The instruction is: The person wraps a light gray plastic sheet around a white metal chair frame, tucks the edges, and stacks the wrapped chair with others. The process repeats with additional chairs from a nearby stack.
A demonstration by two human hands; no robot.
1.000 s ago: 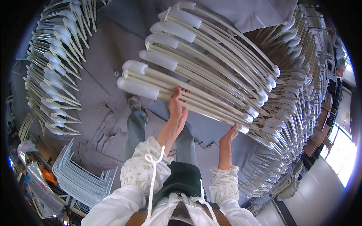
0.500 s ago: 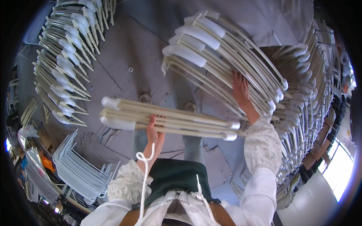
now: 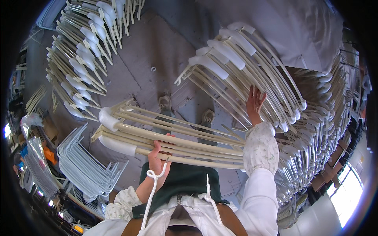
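A bundle of cream metal tube frames (image 3: 189,137) with white padded ends lies across the front of my body. My left hand (image 3: 159,159) is closed around its near tubes, thumb and fingers upward. Off to the right stands a second bunch of similar cream tube frames (image 3: 240,72), its white sleeves at the far end. Against these tubes my right hand (image 3: 256,104) rests with its fingers stretched out and apart. The right sleeve covers the right end of the bundle in my left hand.
Long rows of padded frames stand at the far left (image 3: 80,59) and along the right (image 3: 311,129). Pale bent metal racks (image 3: 88,165) are stacked at the lower left. A grey sheet (image 3: 291,31) hangs at the far right. My shoes (image 3: 165,102) stand on the brown floor covering.
The bundle in my left hand has come nearer my body and tilted, showing more of its lower tubes. My right hand stays on the right-hand frames. The whole view has shifted a little.
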